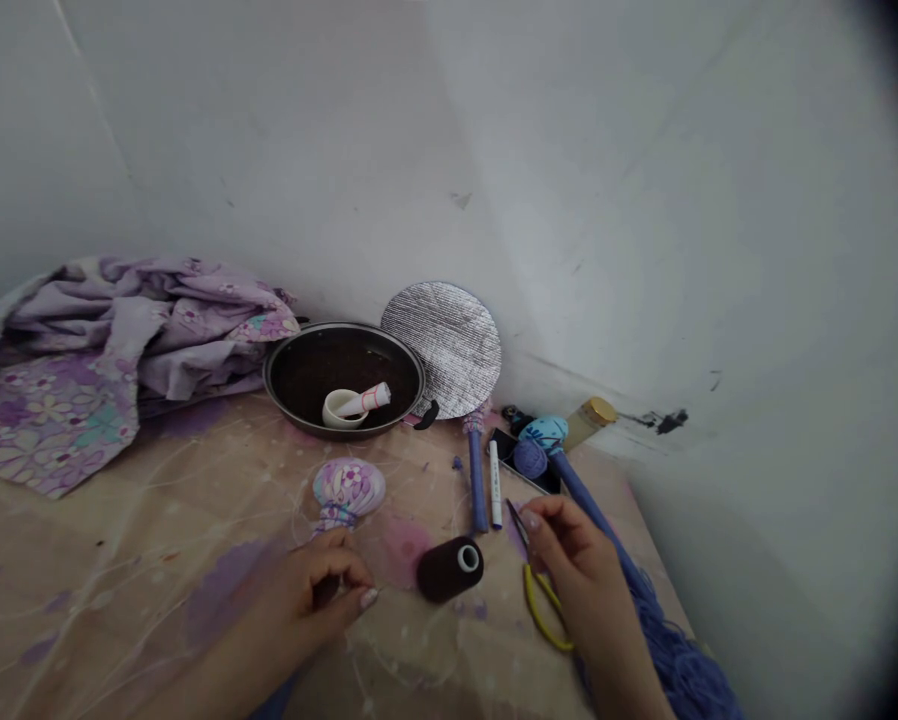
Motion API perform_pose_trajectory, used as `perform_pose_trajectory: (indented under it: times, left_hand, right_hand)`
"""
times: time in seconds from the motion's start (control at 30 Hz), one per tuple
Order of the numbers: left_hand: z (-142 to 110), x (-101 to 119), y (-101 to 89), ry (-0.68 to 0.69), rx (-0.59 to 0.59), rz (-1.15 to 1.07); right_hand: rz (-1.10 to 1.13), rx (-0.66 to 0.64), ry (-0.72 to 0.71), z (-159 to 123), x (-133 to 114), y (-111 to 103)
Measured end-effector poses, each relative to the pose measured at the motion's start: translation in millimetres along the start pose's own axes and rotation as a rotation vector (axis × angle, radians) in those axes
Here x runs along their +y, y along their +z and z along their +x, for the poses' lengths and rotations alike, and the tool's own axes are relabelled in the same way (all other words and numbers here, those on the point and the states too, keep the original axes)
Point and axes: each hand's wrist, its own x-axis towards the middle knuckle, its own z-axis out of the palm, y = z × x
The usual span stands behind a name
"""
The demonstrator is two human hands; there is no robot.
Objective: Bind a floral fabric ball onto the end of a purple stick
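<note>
My left hand is over the cloth at the front, thumb and forefinger pinched together; what they hold, if anything, is too fine to make out. Just beyond it lies a padded bundle of purple floral fabric, its neck wound with blue yarn. My right hand is also closed in a pinch, its contents hidden. Beside and partly beneath that hand is a pair of scissors with yellow handles, dark blades pointing away. Between my hands a dark thread spool lies on its side, its pale core showing.
Behind stand a dark pan holding a white cup and a silver foil disc. A marker, blue-wrapped stick, yarn ball and gold-lidded jar sit right. Floral fabric is heaped left.
</note>
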Motion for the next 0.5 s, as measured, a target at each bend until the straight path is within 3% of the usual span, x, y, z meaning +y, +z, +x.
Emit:
perform_pose_trajectory:
  times: [0.17,0.33,0.5]
  left_hand:
    - [3.9,-10.3,9.0,0.030,-0.008,-0.037]
    - [6.6,-15.2,20.8,-0.071,-0.068,-0.058]
    - [7.3,-14.5,27.6,-0.154,-0.111,-0.156]
  right_hand:
    - [0.234,0.104,-0.032,20.1,-26.9,-26.6]
    - [0.424,0.131,-0.097,41.1,-61.4,-45.0]
    - [0.440,0.239,-0.206,61.1,-89.8,-66.8]
